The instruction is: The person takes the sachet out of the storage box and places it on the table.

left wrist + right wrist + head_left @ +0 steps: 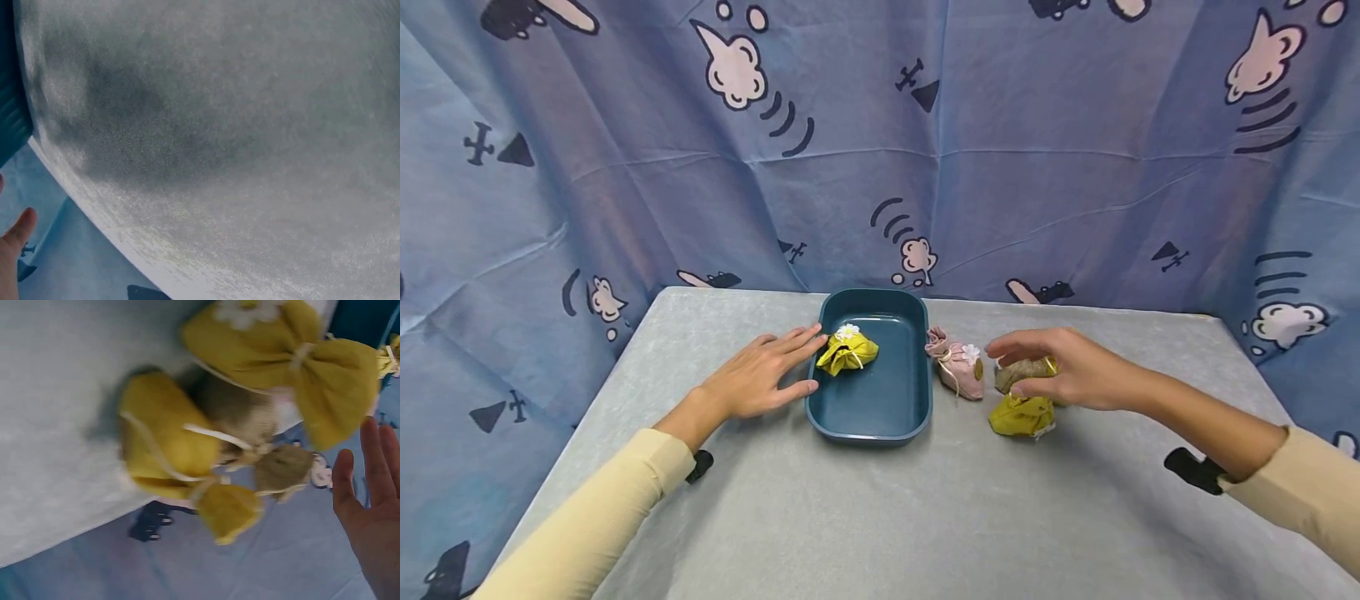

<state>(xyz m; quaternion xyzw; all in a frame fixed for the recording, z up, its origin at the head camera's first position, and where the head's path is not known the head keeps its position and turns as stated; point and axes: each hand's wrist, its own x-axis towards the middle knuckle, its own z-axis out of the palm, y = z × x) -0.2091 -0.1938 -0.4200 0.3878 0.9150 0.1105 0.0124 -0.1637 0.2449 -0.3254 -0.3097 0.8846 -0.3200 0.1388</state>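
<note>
My left hand (760, 371) lies at the left side of a dark teal rectangular dish (891, 408), fingers extended and fingertips right at its rim. Inside the dish sits a yellow drawstring pouch (850, 354) with a white flower. My right hand (1075, 371) hovers with parted fingers and thumb over a group of pouches, holding nothing. Below it are a yellow pouch (1022, 417) and a brown pouch (1022, 373). The right wrist view shows another yellow pouch (165, 434) beside the brown one. A pink pouch (961, 371) with a white flower lies between dish and right hand.
The pouches and dish stand on a grey table (865, 525). A blue patterned curtain (850, 167) hangs along its back and left edges. The dish's wall (9, 94) shows at the left edge of the left wrist view.
</note>
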